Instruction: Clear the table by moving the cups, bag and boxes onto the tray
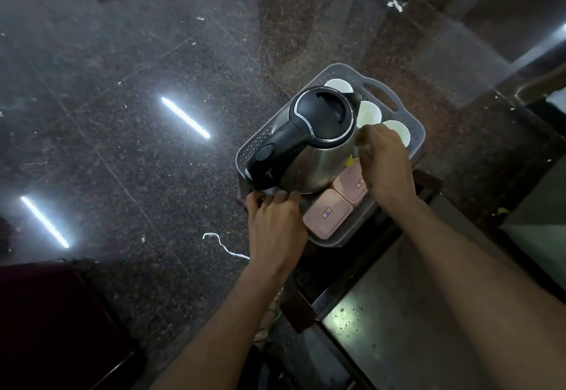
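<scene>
Grey perforated plastic tray [410,128] with cut-out handle slots, held above polished speckled stone floor [122,114] with glossy streaks of reflected strip light. Crowding the tray's middle: brushed stainless-steel electric kettle [309,160] with rounded black plastic lid and curved black handle. Along the far edge, three round white cups [369,113] in a row, just beside one another, the nearest partly hidden behind the right hand [386,160]. At the near corner, two flat pink rounded-rectangle plastic boxes [327,213] side by side, each with a small label, lids smooth and matte. Small yellow scrap [349,161] between kettle and right hand, too hidden to identify as the bag. Left hand [274,221] curled over the tray's near left rim, fingers closed on it. Right hand over the right part of the tray, fingers bent near the kettle's side; grip cannot be told. Little free room left on the tray. Dark wooden furniture edge [352,282] close below; scrap of white paper strip [223,245] on the floor.
</scene>
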A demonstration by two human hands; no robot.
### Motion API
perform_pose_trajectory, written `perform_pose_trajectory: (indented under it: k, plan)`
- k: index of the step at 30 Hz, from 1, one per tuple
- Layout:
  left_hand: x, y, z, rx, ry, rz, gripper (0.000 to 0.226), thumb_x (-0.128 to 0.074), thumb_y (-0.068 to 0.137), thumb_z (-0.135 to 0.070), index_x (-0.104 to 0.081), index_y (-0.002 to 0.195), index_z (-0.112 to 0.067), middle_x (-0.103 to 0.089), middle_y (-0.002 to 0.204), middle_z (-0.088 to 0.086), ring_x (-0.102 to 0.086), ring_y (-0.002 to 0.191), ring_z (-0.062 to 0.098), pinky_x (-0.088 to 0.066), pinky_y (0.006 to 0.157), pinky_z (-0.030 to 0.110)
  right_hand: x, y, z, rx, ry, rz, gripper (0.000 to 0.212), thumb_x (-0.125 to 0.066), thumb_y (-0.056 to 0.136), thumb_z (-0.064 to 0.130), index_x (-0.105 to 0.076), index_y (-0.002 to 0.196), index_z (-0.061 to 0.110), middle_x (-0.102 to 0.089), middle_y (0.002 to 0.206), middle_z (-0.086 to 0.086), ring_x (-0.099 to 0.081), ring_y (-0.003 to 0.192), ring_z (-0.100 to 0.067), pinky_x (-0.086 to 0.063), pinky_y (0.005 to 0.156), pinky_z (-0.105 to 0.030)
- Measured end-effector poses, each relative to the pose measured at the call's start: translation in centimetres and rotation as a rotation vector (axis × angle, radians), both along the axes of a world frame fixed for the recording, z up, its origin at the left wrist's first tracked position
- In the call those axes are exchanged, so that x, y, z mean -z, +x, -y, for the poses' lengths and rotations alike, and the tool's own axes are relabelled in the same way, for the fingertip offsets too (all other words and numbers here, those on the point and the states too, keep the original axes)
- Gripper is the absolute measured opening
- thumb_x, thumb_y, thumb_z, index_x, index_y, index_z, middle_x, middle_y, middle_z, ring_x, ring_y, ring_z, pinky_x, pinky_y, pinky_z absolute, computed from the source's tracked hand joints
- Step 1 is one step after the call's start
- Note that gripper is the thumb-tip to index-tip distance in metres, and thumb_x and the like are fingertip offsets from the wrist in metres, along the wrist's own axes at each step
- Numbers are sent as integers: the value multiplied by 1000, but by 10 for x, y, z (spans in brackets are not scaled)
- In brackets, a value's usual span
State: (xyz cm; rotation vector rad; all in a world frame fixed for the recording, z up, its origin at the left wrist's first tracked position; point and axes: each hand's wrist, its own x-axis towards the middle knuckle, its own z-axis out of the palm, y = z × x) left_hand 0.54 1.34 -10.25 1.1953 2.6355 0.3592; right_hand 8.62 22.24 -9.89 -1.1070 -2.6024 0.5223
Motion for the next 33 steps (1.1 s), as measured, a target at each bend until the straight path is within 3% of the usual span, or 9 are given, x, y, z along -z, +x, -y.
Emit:
perform_pose_trajectory:
  k: [6, 11, 14, 17, 19, 22, 28, 33]
  plan:
    - [-4, 2, 2, -12, 57, 28, 10, -63, 72, -9, -63, 70, -19, -71, 69, 6, -70, 75, 31, -32, 95, 42, -11, 6, 37, 295, -203, -220, 6, -72, 90, 15, -68, 96, 14, -73, 90, 1, -69, 85, -22, -54, 78, -36]
    - [-12, 9, 8, -56, 174, 111, 16, -44, 82, -22, -58, 74, -25, -70, 74, 5, -69, 83, 30, -34, 96, 40, -12, 1, 108, 450, -340, -277, 9, -76, 85, 18, -67, 88, 17, -73, 85, -2, -69, 83, -25, -55, 78, -37]
    - [-12, 15, 13, -85, 199, 130, 11, -64, 91, -22, -72, 98, -22, -76, 89, 1, -71, 96, 26, -33, 102, 39, -8, -6, 137, 406, -394, -297, 10, -76, 87, 21, -67, 86, 18, -71, 85, 0, -66, 82, -21, -54, 78, -36]
    - [-11, 20, 18, -114, 224, 174, 30, -75, 89, -21, -72, 118, -19, -77, 95, 2, -71, 101, 25, -30, 105, 38, -4, -11, 144, 314, -434, -293, 2, -72, 90, 15, -72, 92, 14, -72, 89, -3, -68, 86, -22, -57, 84, -43]
    - [-12, 21, 18, -128, 235, 176, 26, -73, 91, -22, -71, 117, -21, -76, 95, 0, -71, 101, 23, -29, 103, 35, -3, -10, 143, 270, -471, -300, 6, -69, 91, 10, -74, 95, 11, -73, 92, -5, -70, 89, -23, -59, 84, -46]
    - [-12, 22, 13, -144, 247, 142, 6, -65, 99, -28, -69, 100, -23, -74, 88, -2, -70, 95, 23, -32, 98, 38, -2, -2, 141, 232, -494, -311, 13, -65, 92, 7, -75, 99, 12, -74, 96, -5, -71, 93, -23, -59, 86, -47]
    - [-6, 26, 9, -180, 194, 103, 14, -64, 98, -24, -66, 84, -23, -71, 83, 0, -67, 88, 24, -36, 95, 44, 1, 9, 146, 195, -526, -290, 30, -56, 99, 10, -69, 126, 13, -75, 117, -11, -69, 112, -29, -55, 96, -48]
    - [-4, 34, 10, -154, 183, 56, 9, -62, 97, -18, -67, 89, -20, -72, 93, 3, -66, 95, 26, -36, 97, 44, 1, 19, 149, 153, -575, -320, 34, -51, 102, 6, -64, 132, 16, -74, 120, -9, -69, 115, -26, -56, 97, -47]
